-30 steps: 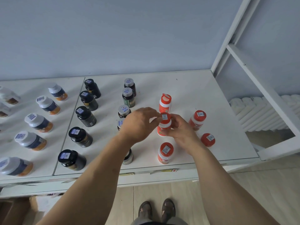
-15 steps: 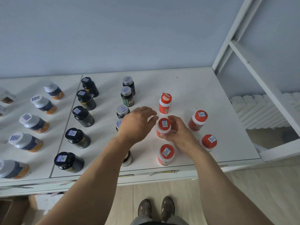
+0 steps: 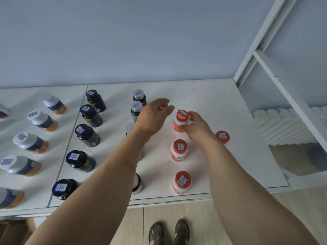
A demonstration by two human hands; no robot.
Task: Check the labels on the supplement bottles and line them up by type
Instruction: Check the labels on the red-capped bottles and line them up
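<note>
White worktop [image 3: 221,106] against a pale blue wall, bottles standing in columns by type. Far left: white-capped bottles with dark blue and orange labels [image 3: 41,121], one column running front to back. Next column, past the seam in the worktop: black-capped dark bottles [image 3: 87,134], five of them, each cap bearing a small printed sticker. Next: grey-capped dark bottles [image 3: 138,97], partly hidden behind the left forearm. Right of these: orange bottles with red caps.

Left hand [image 3: 154,117] held above the worktop near the grey-capped column, fingers spread and relaxed, open, gripping nothing. Right hand [image 3: 198,129] reaching to the rearmost orange bottle [image 3: 180,121], thumb and fingertips placed on either side of its body in a loose pinch; whether the grip is fully closed cannot be told. That bottle upright, its red flip cap without a sticker, standing at the head of the orange column.

Behind it toward the front edge: a second orange bottle [image 3: 179,150], then a third orange bottle [image 3: 181,182] near the worktop's front edge, both upright, both with stickers on the caps, roughly in line. A fourth orange bottle [image 3: 222,137] off to the right of the line, just beyond the right wrist, well apart from the column.

White frame [image 3: 276,68] at the right; sandalled feet [image 3: 169,232] on the floor below.
</note>
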